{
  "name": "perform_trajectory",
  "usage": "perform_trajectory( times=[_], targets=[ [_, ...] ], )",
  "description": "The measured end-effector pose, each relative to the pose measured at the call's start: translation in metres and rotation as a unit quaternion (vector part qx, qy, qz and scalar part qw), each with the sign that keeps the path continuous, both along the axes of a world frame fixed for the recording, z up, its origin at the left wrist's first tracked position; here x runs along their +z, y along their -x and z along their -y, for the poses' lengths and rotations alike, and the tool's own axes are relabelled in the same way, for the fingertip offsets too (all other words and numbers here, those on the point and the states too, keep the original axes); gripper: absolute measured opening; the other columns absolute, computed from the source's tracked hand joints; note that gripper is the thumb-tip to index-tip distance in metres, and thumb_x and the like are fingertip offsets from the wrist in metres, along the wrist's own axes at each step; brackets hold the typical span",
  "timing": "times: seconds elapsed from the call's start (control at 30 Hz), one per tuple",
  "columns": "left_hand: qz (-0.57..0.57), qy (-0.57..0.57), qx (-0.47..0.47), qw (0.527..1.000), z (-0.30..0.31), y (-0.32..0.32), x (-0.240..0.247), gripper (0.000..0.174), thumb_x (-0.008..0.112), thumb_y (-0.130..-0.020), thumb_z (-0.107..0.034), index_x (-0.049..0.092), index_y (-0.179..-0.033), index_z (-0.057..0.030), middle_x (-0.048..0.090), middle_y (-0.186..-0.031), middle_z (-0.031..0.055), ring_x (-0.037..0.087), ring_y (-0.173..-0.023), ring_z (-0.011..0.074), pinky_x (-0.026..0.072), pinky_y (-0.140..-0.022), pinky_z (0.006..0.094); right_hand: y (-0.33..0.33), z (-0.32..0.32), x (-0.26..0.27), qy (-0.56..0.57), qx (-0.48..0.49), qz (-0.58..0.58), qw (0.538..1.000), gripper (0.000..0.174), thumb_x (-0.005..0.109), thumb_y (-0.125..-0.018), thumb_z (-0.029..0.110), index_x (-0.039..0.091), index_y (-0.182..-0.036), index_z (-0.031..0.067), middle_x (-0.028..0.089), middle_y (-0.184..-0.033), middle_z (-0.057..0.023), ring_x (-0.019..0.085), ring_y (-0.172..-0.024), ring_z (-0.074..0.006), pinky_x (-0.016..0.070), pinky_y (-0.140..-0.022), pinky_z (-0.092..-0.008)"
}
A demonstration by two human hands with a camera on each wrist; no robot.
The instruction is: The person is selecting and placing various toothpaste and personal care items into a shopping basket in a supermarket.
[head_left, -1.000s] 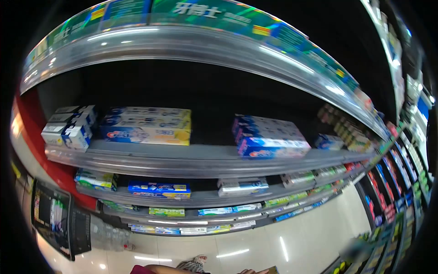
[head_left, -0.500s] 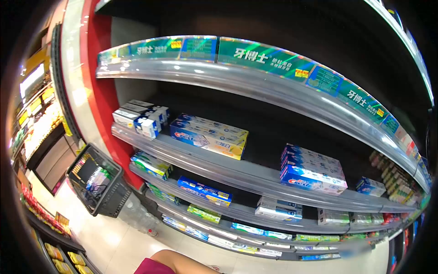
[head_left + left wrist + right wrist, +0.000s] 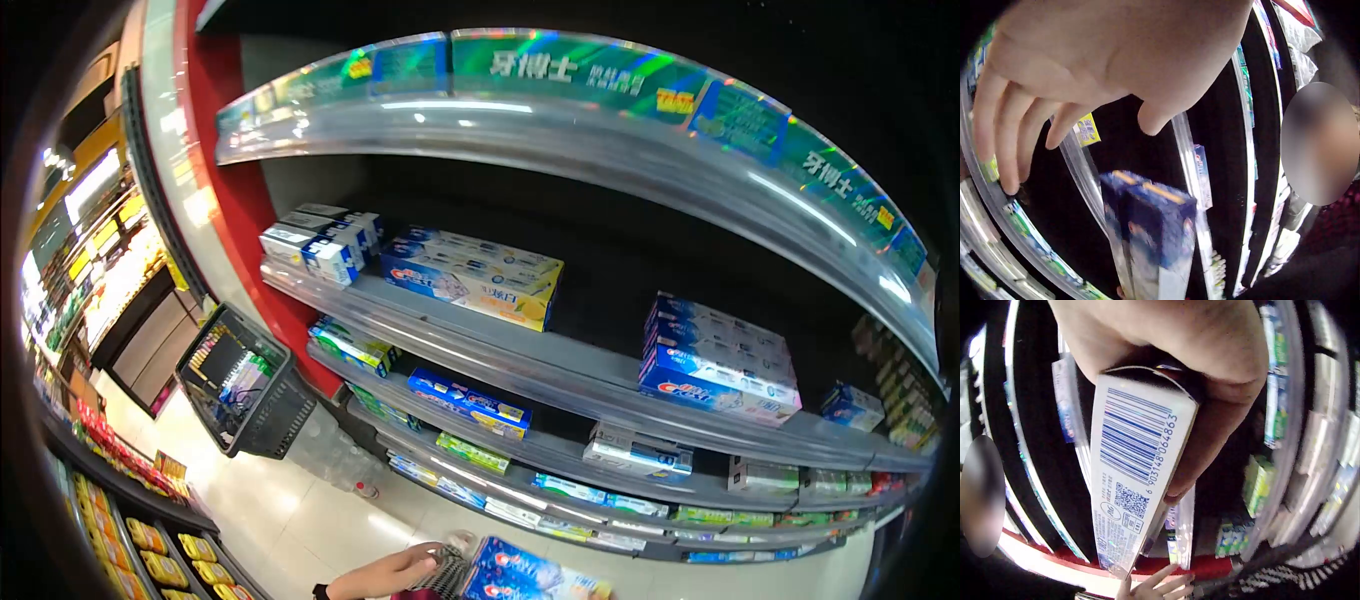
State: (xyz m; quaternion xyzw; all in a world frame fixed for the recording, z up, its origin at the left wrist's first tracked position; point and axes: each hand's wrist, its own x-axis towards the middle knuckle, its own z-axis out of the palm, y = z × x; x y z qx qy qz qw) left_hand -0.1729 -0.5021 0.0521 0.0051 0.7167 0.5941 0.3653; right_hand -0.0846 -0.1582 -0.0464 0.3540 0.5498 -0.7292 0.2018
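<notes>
Before the shelves (image 3: 590, 368): blue Crest boxes (image 3: 515, 575), low in front of the person.
Right hand (image 3: 1210, 350): curled firmly round the boxes.
Left hand (image 3: 395, 572): just beside them, fingers extended, holding nothing.

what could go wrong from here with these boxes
The boxes might slide apart or drop: the right hand alone grips them, while the left hand is open and holds none.

The Crest stack stands near the front edge of its shelf, so a knock could tip some off.

A foot might catch the clear bottles on the floor beside the basket.
</notes>
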Motion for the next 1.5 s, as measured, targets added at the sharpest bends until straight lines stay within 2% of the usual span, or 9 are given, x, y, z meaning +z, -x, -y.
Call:
perform_trajectory(
  times=[0.07, 0.1, 0.33, 0.5, 0.77, 1.03, 1.27, 1.33, 1.5],
  targets=[
    [0.027, -0.06, 0.003, 0.998, 0.0, 0.018, -0.002, 0.065, 0.04, -0.096, -0.045, 0.027, -0.139, 0.0029, 0.045, -0.132, 0.0165, 0.039, -0.125, 0.0224, 0.0281, -0.106, 0.0336, 0.047, 0.031, 0.059, -0.209, -0.05, -0.225, 0.95, 0.042, 0.055, -0.091, 0.034, 0.054, -0.116, -0.0005, 0.063, -0.1, -0.0127, 0.06, -0.081, -0.0217, 0.0501, -0.07, -0.0333],
    [-0.062, -0.078, -0.004, 0.995, 0.002, 0.032, -0.008, 0.063, 0.038, -0.097, -0.042, 0.027, -0.139, 0.0044, 0.041, -0.135, 0.0184, 0.039, -0.125, 0.0242, 0.0287, -0.105, 0.034, 0.067, 0.015, -0.005, -0.056, -0.075, -0.294, 0.951, 0.047, 0.064, -0.082, 0.015, 0.044, -0.122, 0.0028, 0.057, -0.103, -0.0104, 0.056, -0.091, -0.0182, 0.0463, -0.082, -0.0312],
    [-0.242, -0.224, 0.086, 0.94, 0.055, 0.15, 0.063, 0.067, 0.037, -0.097, -0.042, 0.018, -0.139, 0.007, 0.033, -0.139, 0.0188, 0.035, -0.127, 0.0244, 0.0241, -0.106, 0.0356, 0.202, 0.12, 0.128, -0.207, -0.106, -0.495, 0.837, 0.085, 0.075, -0.07, 0.052, 0.036, -0.126, 0.0004, 0.043, -0.114, -0.007, 0.046, -0.102, -0.0151, 0.0409, -0.087, -0.0287],
    [-0.321, -0.262, 0.126, 0.901, 0.106, 0.214, 0.064, 0.091, 0.055, -0.085, -0.055, 0.012, -0.138, 0.0052, 0.032, -0.136, 0.0206, 0.038, -0.122, 0.0249, 0.0279, -0.103, 0.0365, 0.257, 0.185, 0.151, -0.298, -0.131, -0.531, 0.782, 0.097, 0.074, -0.062, 0.064, 0.038, -0.125, -0.0002, 0.041, -0.116, -0.0071, 0.046, -0.102, -0.0161, 0.0393, -0.086, -0.0285],
    [-0.408, -0.29, 0.135, 0.855, 0.13, 0.284, 0.105, 0.068, 0.057, -0.088, -0.043, 0.023, -0.13, -0.0003, 0.041, -0.12, 0.0155, 0.048, -0.105, 0.0199, 0.043, -0.088, 0.0329, 0.326, 0.208, 0.2, -0.364, -0.154, -0.645, 0.654, 0.103, 0.068, -0.067, 0.066, 0.03, -0.134, -0.003, 0.037, -0.129, -0.0116, 0.046, -0.109, -0.0169, 0.0391, -0.091, -0.0295],
    [-0.672, 0.057, 0.149, 0.723, 0.141, 0.338, 0.122, 0.052, 0.044, -0.094, -0.041, 0.041, -0.119, 0.005, 0.043, -0.109, 0.0199, 0.043, -0.104, 0.034, 0.0344, -0.092, 0.041, 0.379, 0.205, 0.215, -0.383, -0.074, -0.693, 0.607, 0.097, 0.069, -0.075, 0.053, 0.02, -0.138, -0.0009, 0.024, -0.142, -0.0144, 0.043, -0.116, -0.019, 0.0361, -0.097, -0.0305],
    [-0.623, 0.058, 0.132, 0.769, 0.14, 0.349, 0.125, 0.044, 0.055, -0.09, -0.028, 0.043, -0.116, 0.0043, 0.046, -0.107, 0.0201, 0.047, -0.098, 0.0365, 0.0374, -0.089, 0.041, 0.384, 0.19, 0.208, -0.505, -0.024, -0.672, 0.542, 0.094, 0.071, -0.076, 0.043, 0.017, -0.138, -0.0026, 0.023, -0.143, -0.0168, 0.042, -0.117, -0.0219, 0.0348, -0.098, -0.0316],
    [-0.637, 0.041, 0.126, 0.76, 0.137, 0.35, 0.123, 0.04, 0.057, -0.088, -0.021, 0.043, -0.115, 0.0043, 0.047, -0.108, 0.0201, 0.048, -0.098, 0.0376, 0.0376, -0.088, 0.0411, 0.388, 0.181, 0.206, -0.637, 0.003, -0.626, 0.449, 0.096, 0.074, -0.073, 0.038, 0.016, -0.139, -0.0027, 0.022, -0.143, -0.0169, 0.043, -0.115, -0.0221, 0.0361, -0.097, -0.0313],
    [-0.647, 0.046, 0.156, 0.745, 0.133, 0.356, 0.115, 0.036, 0.054, -0.087, -0.013, 0.043, -0.117, 0.0047, 0.048, -0.111, 0.0213, 0.048, -0.1, 0.0388, 0.0373, -0.088, 0.042, 0.4, 0.188, 0.205, -0.531, -0.022, -0.676, 0.511, 0.103, 0.079, -0.069, 0.032, 0.013, -0.141, 0.0023, 0.048, -0.108, -0.0122, 0.054, -0.097, -0.0192, 0.0465, -0.085, -0.0304]
  ],
)
